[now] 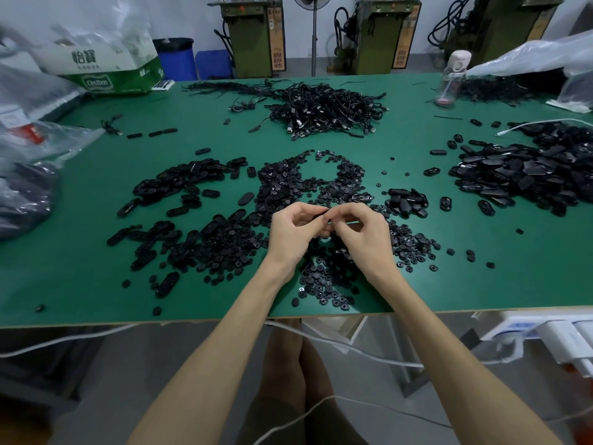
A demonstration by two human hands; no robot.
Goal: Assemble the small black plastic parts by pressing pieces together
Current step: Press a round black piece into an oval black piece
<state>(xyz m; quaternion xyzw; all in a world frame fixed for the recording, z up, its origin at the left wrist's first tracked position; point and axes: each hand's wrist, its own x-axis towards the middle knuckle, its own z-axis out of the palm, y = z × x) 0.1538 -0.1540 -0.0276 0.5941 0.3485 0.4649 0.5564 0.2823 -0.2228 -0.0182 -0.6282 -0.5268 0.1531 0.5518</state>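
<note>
Bench (96, 194): L fingers (306, 221), R fingers (346, 220) tight round blk part (322, 214)

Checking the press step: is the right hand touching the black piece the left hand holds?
Touching. The head view shows the right hand pinching the black piece that the left hand also grips.

The green counter (96, 252) carries small round black parts (279, 184) spread across its middle to the near edge, oval black shells (179, 184) scattered to their left and a larger heap of oval pieces (519, 178) at the right. A tangle of black cables (327, 110) lies farther back; a clear bottle (449, 81) stands far right, a green-and-white carton (122, 78) far left
</note>
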